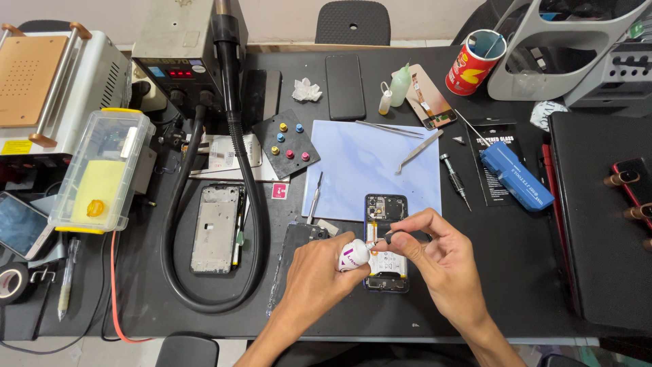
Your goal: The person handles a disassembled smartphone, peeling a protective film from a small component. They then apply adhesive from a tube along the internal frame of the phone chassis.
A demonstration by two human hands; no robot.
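Your left hand (316, 268) grips the white tube (354, 256) steady; right hand (435, 255) fingers pinch its dark cap (389, 237), just above the opened phone (386, 241).

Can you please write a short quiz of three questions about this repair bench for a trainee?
1. True or false: the left hand holds a small white tube.
2. What lies under both hands? A) open phone B) laptop C) tape roll
3. Fill in: the tweezers lie on the light blue ____.

Key: 1 true; 2 A; 3 mat. The right hand pinches the tube's dark tip.
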